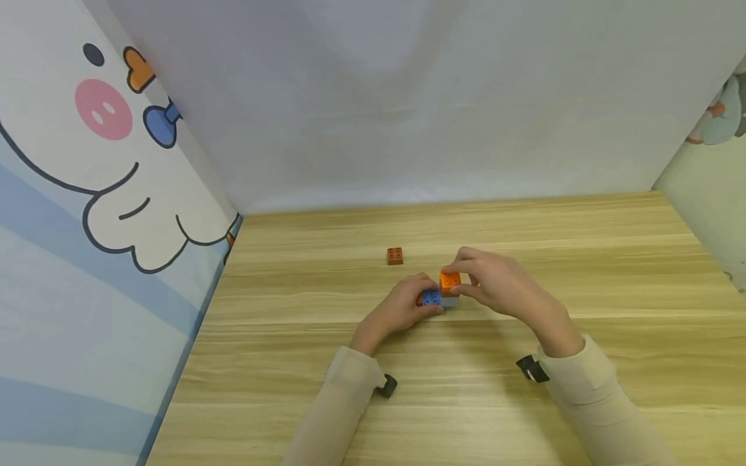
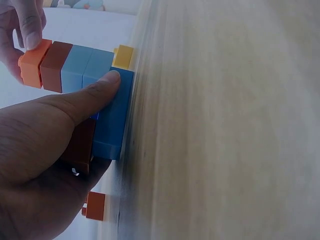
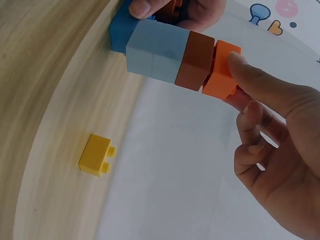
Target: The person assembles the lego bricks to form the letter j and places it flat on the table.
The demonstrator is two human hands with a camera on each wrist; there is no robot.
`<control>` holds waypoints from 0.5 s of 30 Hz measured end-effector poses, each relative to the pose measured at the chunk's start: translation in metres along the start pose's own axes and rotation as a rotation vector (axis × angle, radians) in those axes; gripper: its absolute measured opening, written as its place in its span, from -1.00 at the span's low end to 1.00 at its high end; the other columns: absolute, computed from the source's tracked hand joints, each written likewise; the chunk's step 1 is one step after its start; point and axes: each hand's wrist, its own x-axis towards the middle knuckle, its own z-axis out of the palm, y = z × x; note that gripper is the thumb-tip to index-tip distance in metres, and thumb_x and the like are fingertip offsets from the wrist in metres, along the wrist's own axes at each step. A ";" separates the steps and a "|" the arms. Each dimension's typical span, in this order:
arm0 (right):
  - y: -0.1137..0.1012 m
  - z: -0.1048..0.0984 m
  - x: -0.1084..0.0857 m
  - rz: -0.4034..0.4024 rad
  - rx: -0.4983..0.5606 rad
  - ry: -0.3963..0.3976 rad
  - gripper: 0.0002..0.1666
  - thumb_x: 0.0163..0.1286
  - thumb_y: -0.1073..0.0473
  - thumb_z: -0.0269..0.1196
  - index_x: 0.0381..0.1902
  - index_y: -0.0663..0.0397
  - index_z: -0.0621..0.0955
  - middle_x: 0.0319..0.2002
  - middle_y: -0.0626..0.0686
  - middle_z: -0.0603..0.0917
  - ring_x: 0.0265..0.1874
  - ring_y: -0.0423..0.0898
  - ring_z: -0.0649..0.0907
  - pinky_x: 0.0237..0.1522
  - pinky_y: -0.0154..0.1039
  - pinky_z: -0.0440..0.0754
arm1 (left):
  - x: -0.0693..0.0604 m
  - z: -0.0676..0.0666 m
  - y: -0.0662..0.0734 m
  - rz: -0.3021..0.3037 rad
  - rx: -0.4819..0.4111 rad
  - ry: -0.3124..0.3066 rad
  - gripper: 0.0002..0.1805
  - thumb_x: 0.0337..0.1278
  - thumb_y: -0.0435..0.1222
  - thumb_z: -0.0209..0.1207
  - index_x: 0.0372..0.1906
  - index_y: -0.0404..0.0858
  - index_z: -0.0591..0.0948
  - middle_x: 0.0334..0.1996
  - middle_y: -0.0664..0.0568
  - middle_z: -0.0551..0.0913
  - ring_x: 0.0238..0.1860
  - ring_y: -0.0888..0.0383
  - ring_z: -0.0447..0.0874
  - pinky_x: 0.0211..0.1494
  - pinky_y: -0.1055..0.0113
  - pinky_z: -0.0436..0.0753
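My left hand [image 1: 399,305] holds the dark blue base brick [image 2: 114,122], thumb along its side. A brown brick [image 2: 80,147] and a small bright blue brick [image 1: 431,297] sit on that base, partly hidden by the hand. Beside them rises a column: two light blue bricks [image 3: 156,50], then a reddish-brown brick [image 3: 196,60]. At the column's top, my right hand [image 1: 495,283] pinches an orange brick [image 3: 222,70] between thumb and fingers. A narrow, slightly slanted gap shows between orange and brown in the right wrist view.
A loose reddish-brown brick [image 1: 395,255] lies on the wooden table [image 1: 303,278] beyond the left hand. In the right wrist view a yellow brick [image 3: 95,155] stands apart from the stack. A pale wall [image 1: 443,129] borders the table's far edge.
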 end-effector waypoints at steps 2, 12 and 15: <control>0.001 0.001 0.000 0.007 0.011 -0.001 -0.63 0.30 0.13 0.45 0.07 -0.01 0.75 -0.16 -0.10 0.66 -0.48 -0.29 0.50 -0.43 -0.38 0.48 | 0.000 0.001 -0.001 0.005 0.002 0.004 -0.60 0.35 -0.09 0.29 0.15 -0.21 0.64 0.00 0.02 0.66 -0.15 0.20 0.50 -0.06 0.42 0.50; 0.002 0.002 0.001 0.050 0.018 -0.027 -0.62 0.32 0.13 0.43 0.10 -0.01 0.74 -0.16 -0.09 0.67 -0.50 -0.27 0.47 -0.45 -0.37 0.45 | 0.003 0.001 0.000 0.002 -0.012 0.011 -0.61 0.34 -0.12 0.30 0.14 -0.24 0.65 -0.01 0.00 0.66 -0.16 0.20 0.49 -0.09 0.43 0.48; 0.003 0.003 0.002 0.052 0.010 -0.023 -0.62 0.31 0.13 0.44 0.10 -0.02 0.74 -0.17 -0.11 0.67 -0.50 -0.28 0.48 -0.47 -0.37 0.44 | 0.003 0.000 0.000 0.004 -0.015 0.015 -0.61 0.34 -0.13 0.31 0.13 -0.25 0.65 -0.01 0.00 0.66 -0.17 0.20 0.49 -0.09 0.43 0.48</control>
